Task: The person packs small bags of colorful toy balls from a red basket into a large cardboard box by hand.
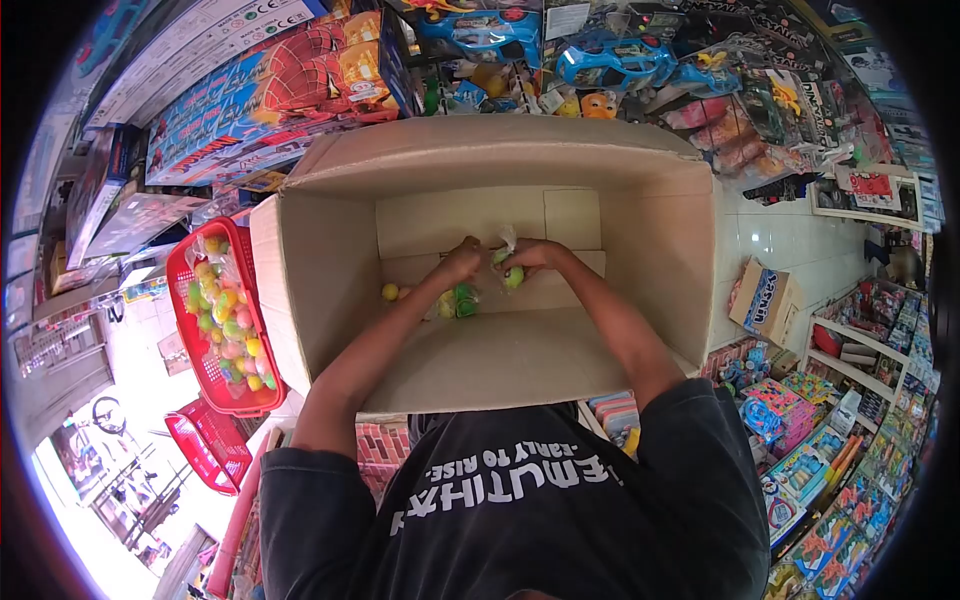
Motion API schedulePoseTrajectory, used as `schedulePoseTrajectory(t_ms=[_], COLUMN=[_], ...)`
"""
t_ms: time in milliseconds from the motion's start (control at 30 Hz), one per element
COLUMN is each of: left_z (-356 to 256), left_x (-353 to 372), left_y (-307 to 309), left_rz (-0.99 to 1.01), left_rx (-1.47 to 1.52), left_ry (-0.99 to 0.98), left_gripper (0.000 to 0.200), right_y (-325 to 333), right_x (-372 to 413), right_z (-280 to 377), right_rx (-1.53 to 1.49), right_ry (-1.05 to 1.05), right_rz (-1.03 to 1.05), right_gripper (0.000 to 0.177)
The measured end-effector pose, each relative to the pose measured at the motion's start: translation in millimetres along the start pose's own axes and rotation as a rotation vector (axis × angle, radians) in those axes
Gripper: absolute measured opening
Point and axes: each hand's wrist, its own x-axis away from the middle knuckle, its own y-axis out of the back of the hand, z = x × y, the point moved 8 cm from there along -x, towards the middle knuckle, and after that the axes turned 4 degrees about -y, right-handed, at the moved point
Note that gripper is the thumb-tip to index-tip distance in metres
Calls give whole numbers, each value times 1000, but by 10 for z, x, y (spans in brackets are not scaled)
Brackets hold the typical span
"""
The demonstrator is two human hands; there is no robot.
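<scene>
Both arms reach down into a large open cardboard box (500,360). My right hand (535,254) is closed on the top of a small clear plastic bag (508,238). A green ball-like toy (514,277) shows just below those fingers. Close beside it, my left hand (463,259) has its fingers curled shut next to the clear plastic; what they hold is hidden. Under my left wrist, several green and yellow balls (462,300) in clear wrap lie on the box floor. A yellow ball (390,291) rests farther left.
Left of the box stands a red plastic basket (268,375) of colourful bagged balls, with another red basket (205,445) below it. Boxed toys (285,90) are stacked at the upper left. Packaged blue toys (615,62) line the back. A smaller carton (768,303) sits on the right floor.
</scene>
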Motion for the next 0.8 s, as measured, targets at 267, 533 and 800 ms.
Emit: schedulePoseTrajectory(t_ms=[267, 533, 800], left_z=[333, 435, 475], left_x=[260, 308, 333], left_y=[-367, -191, -176], left_rz=[422, 503, 592], left_rx=[-1475, -1622, -1594], left_ry=[-323, -270, -202], left_gripper=[41, 56, 47], right_y=[-28, -403, -607], right_x=[-271, -500, -476], right_z=[-281, -137, -220], right_rx=[251, 309, 499], right_ry=[-96, 35, -155], right_rz=[-36, -179, -68], right_gripper=[55, 66, 55])
